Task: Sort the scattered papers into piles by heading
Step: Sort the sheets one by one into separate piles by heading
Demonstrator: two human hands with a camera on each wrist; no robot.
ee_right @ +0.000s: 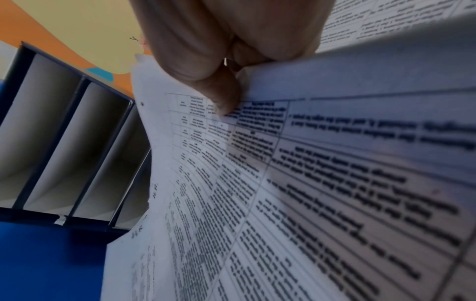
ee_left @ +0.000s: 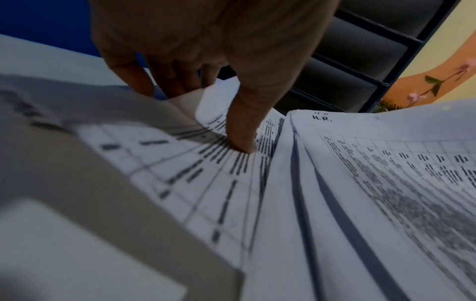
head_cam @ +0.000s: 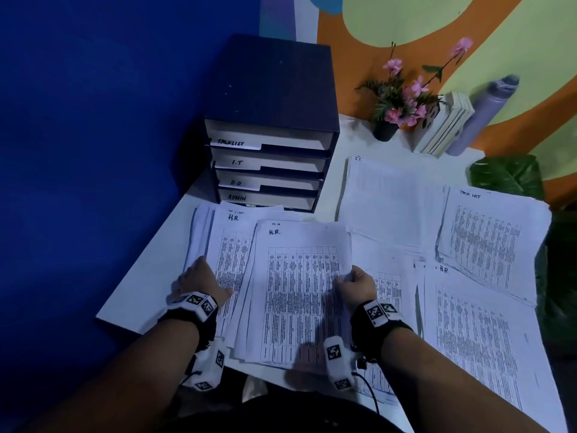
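A sheaf of table-printed papers headed H.R. (head_cam: 299,292) lies fanned in front of me on the white table (head_cam: 134,295). My right hand (head_cam: 352,281) pinches its right edge, thumb on top and fingers curled beneath (ee_right: 234,77). Left of it sits another H.R. pile (head_cam: 231,245). My left hand (head_cam: 203,278) holds that pile's left edge, with the thumb (ee_left: 242,142) pressing on the print and the fingers tucked under the lifted edge. An I.T pile (head_cam: 387,198) and a TASK LIST pile (head_cam: 487,239) lie at the back right. One more H.R. sheet (head_cam: 477,339) lies at the right.
A dark four-tray organiser (head_cam: 271,120), labelled TASKLIST, I.T, H.R and ADMIN, stands at the back left against the blue wall. A potted pink flower (head_cam: 385,129), upright books (head_cam: 443,126) and a grey bottle (head_cam: 487,110) line the back. A green leaf (head_cam: 509,176) lies at the right edge.
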